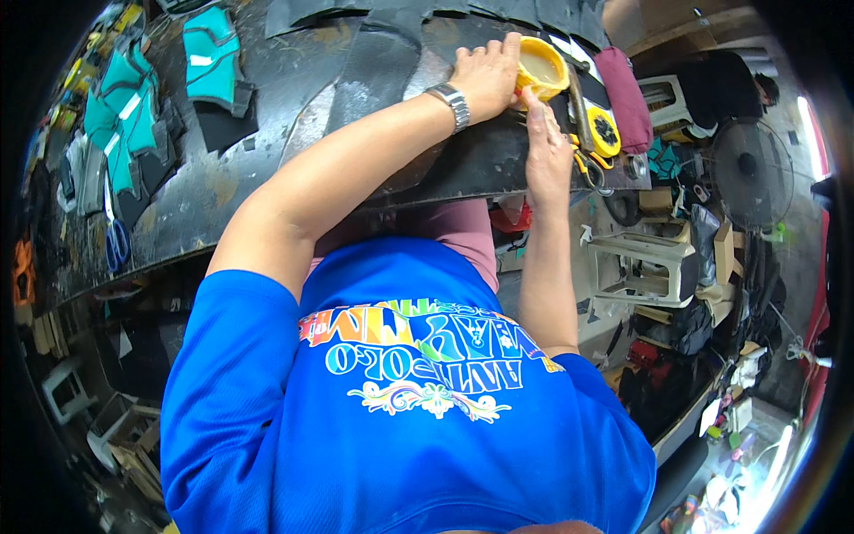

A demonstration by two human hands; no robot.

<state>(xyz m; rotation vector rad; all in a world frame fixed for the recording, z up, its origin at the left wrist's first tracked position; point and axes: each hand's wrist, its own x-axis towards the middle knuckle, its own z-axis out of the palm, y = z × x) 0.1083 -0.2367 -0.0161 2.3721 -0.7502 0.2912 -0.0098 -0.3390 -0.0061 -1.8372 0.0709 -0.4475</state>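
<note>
A round yellow tub (559, 69) with pale beige stuff inside stands near the right end of the dark worktable. My left hand (487, 78), with a metal watch at its wrist, is closed on the tub's left side. My right hand (549, 153) is on the near side, its fingers stretched out and fingertips at the tub's lower edge. Whether those fingers press on the tub or only lie beside it is hard to see. Just right of the tub lie a dark hammer-like tool (578, 100), a yellow tape roll (604, 132) and yellow-handled scissors (589, 167).
Dark sheet pieces (378, 67) lie across the table (294, 98). Teal cut pieces (212, 53) and blue-handled scissors (116, 245) are at the left. A maroon roll (624, 100) borders the right edge. Beyond stand a white stool (645, 262), a fan (752, 173) and a person in dark clothes (716, 93).
</note>
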